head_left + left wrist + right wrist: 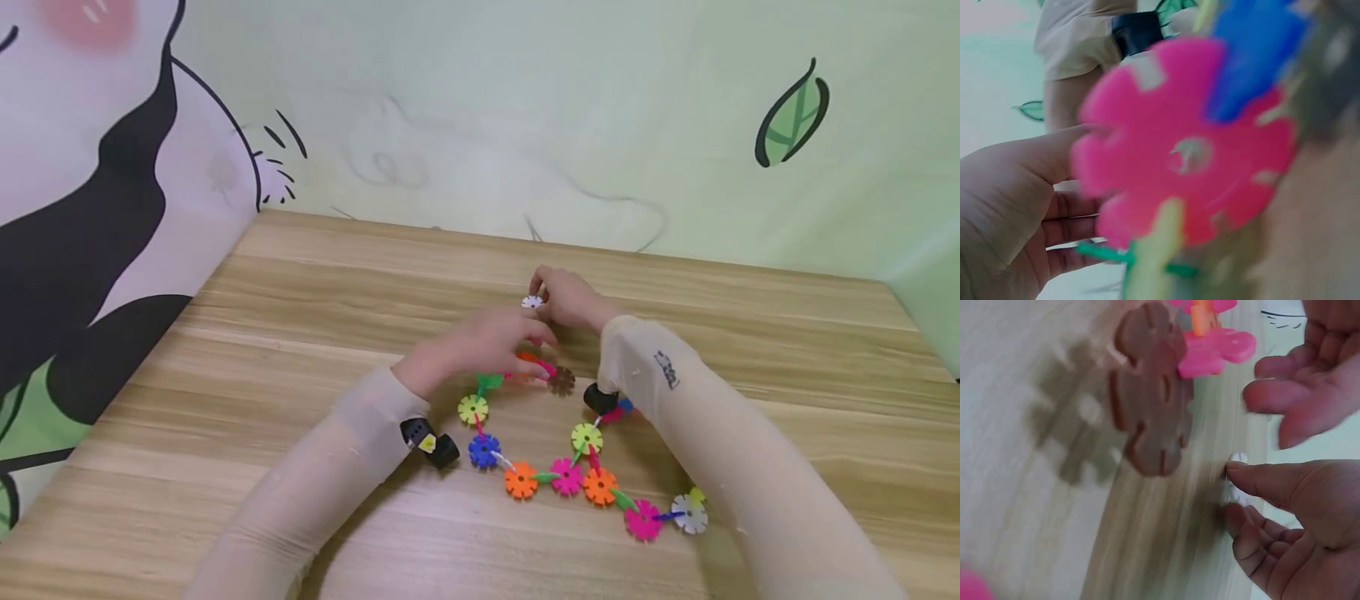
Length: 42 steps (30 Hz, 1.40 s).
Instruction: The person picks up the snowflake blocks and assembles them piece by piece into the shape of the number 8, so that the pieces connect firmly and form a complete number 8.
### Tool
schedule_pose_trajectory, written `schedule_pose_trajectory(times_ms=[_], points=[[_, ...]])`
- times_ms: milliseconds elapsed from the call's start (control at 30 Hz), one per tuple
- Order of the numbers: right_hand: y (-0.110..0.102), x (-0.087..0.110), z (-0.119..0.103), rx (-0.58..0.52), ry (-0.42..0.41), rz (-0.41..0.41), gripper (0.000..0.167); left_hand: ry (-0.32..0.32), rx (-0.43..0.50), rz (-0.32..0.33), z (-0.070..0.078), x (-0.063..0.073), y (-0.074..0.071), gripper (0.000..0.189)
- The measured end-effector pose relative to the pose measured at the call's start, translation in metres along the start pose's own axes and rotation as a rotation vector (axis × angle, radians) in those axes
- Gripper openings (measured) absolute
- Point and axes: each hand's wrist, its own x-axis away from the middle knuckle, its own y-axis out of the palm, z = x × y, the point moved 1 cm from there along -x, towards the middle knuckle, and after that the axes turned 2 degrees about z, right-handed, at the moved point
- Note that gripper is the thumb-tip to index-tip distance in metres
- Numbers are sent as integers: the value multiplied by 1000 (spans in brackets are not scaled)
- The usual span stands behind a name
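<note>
My right hand (572, 298) is pinching a white notched disc (532, 302) between thumb and fingers; in the right wrist view the white disc (1239, 481) shows between those fingertips. Close beside it, my left hand (480, 340) holds nothing, its fingers loosely bent above the far end of a chain of colourful notched discs. That end has a brown disc (562, 381) linked to pink and orange ones. A large pink disc (1172, 144) with a blue one (1254, 56) slotted in fills the left wrist view, partly hiding the left hand (1010, 181).
The linked discs curve over the wooden table (360, 533), through a yellow disc (473, 410), a blue disc (484, 451) and several others to a white disc (690, 514). The right forearm covers part of the chain. A pale green wall (465, 125) stands behind.
</note>
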Motion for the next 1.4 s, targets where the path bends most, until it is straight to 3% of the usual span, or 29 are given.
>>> schedule_pose_trajectory(times_ms=[133,233,333,533,700,1000,1233,1400], points=[[-4,3,2,-78,9,40,17,78,-116,-15,4,-2,9,47],[-12,10,2,-146,13,52,12,95,-176,-14,7,-2,15,51],[-22,20,1,-191,24,40,11,101,-180,-11,8,-1,19,51],[-37,51,-1,-164,-15,46,13,143,-151,16,7,-2,24,43],[-39,84,-5,-123,-56,54,12,120,-105,4,8,-4,24,41],[-13,131,-7,-29,-94,75,10,88,1,-36,7,-2,20,37],[13,143,-12,115,-104,181,10,82,25,-50,3,0,18,35],[24,146,-15,159,-56,190,11,43,46,-75,4,-2,18,35]])
